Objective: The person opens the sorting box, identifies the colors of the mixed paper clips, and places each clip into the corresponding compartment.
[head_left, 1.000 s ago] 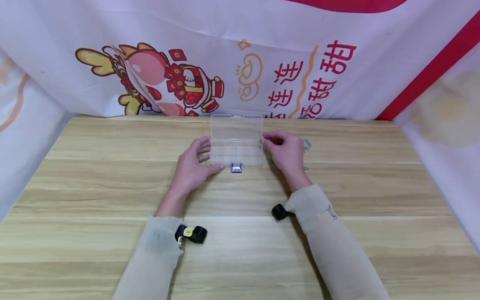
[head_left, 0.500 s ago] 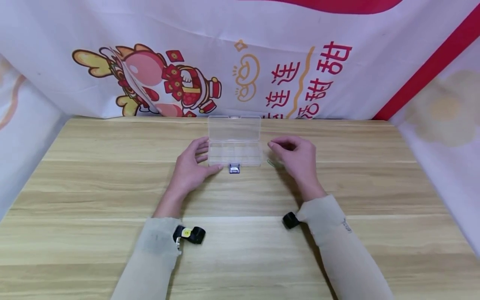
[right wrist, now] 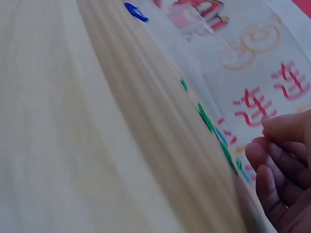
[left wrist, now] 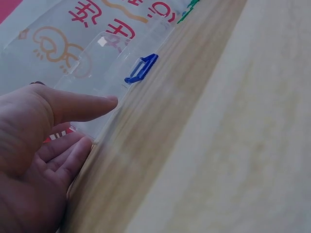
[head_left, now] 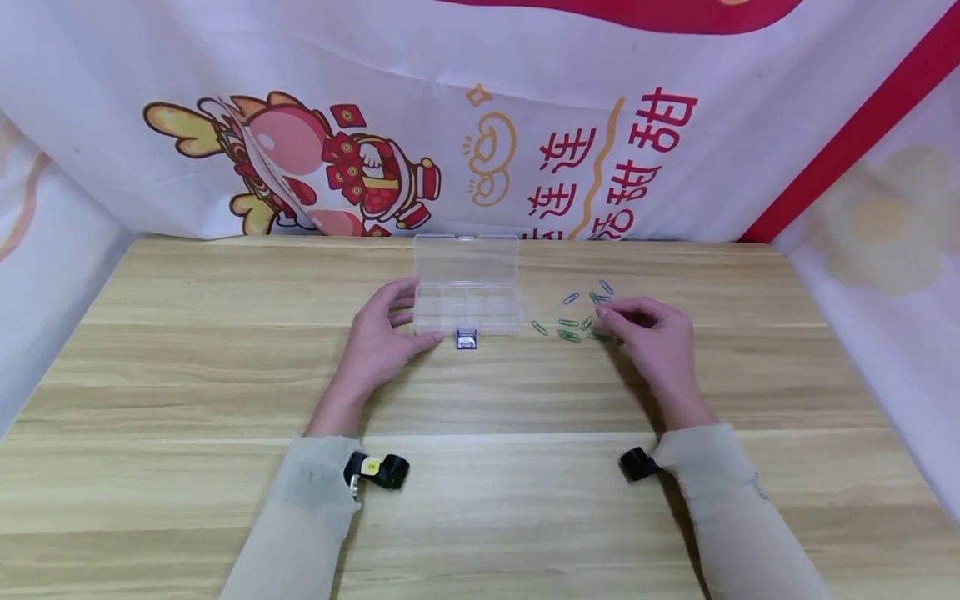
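A clear plastic compartment box (head_left: 467,310) lies with its lid (head_left: 467,260) raised toward the back. A blue latch (head_left: 467,340) hangs at its front edge. My left hand (head_left: 384,333) grips the box's left end, thumb along the front edge and fingers at the side; the left wrist view shows the thumb (left wrist: 82,106) close to the latch. To the right of the box lie several green paperclips (head_left: 568,322) and blue paperclips (head_left: 572,297). My right hand (head_left: 656,342) hovers at their right side, thumb and forefinger tips near each other, with nothing visible between them in the right wrist view.
The wooden table (head_left: 480,517) stretches toward the front and both sides. Behind it hangs a white printed cloth (head_left: 315,50) with red lettering, right at the table's back edge. The raised lid stands close to this cloth.
My right hand has moved right, away from the box's right side to the paperclips, uncovering several of them. The left hand keeps its hold on the box. The view has shifted slightly.
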`<state>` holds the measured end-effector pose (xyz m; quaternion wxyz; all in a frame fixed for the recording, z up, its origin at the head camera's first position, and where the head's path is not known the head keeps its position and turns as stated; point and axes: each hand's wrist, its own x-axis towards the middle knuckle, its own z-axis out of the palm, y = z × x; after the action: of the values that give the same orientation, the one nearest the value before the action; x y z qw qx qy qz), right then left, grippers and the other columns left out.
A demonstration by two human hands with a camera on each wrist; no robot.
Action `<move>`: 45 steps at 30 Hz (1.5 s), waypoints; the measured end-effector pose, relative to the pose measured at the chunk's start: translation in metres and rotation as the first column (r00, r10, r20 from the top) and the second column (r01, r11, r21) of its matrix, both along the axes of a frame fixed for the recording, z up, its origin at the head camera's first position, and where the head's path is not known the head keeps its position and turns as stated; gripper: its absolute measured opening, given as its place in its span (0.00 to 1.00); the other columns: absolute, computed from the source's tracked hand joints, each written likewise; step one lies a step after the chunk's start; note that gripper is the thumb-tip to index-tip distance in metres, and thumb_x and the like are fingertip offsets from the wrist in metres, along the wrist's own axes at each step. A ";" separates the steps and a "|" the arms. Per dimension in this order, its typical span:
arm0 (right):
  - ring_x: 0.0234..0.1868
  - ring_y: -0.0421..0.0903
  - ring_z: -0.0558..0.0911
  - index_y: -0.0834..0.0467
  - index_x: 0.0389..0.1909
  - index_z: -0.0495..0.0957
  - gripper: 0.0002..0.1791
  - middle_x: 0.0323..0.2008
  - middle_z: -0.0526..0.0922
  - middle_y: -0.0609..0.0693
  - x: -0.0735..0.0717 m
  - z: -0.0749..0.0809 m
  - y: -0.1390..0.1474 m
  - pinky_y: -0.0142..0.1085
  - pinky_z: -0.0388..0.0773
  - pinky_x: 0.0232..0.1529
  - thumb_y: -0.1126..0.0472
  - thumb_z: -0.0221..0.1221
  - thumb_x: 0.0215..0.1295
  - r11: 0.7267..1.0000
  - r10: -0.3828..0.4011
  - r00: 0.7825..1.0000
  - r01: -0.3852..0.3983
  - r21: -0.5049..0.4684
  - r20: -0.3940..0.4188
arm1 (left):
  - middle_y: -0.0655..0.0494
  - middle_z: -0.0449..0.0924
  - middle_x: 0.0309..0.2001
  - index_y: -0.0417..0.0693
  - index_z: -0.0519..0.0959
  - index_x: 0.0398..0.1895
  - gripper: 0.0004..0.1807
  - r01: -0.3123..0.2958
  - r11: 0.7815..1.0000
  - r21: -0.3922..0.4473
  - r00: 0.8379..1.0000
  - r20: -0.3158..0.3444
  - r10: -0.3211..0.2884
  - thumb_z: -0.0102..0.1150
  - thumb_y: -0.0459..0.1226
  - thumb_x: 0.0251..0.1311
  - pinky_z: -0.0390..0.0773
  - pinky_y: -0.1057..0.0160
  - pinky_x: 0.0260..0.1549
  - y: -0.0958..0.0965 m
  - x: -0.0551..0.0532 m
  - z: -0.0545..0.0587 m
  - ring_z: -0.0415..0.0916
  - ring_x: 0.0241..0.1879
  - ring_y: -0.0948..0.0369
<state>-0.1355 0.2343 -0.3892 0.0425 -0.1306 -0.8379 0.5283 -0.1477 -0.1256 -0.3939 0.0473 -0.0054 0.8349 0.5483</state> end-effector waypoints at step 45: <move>0.40 0.44 0.79 0.50 0.45 0.92 0.10 0.43 0.84 0.48 -0.003 -0.014 0.035 0.27 0.76 0.36 0.51 0.75 0.67 0.899 0.306 0.952 -0.279 0.338 -0.027 | 0.43 0.75 0.69 0.51 0.68 0.81 0.45 0.023 0.999 -0.041 1.000 -0.020 -0.024 0.78 0.34 0.62 0.79 0.46 0.71 0.000 0.000 -0.006 0.77 0.66 0.44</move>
<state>-0.1385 0.2697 -0.4032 0.0171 0.0268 -0.9221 0.3855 -0.1474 -0.1258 -0.3996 0.0448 0.0091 0.8463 0.5307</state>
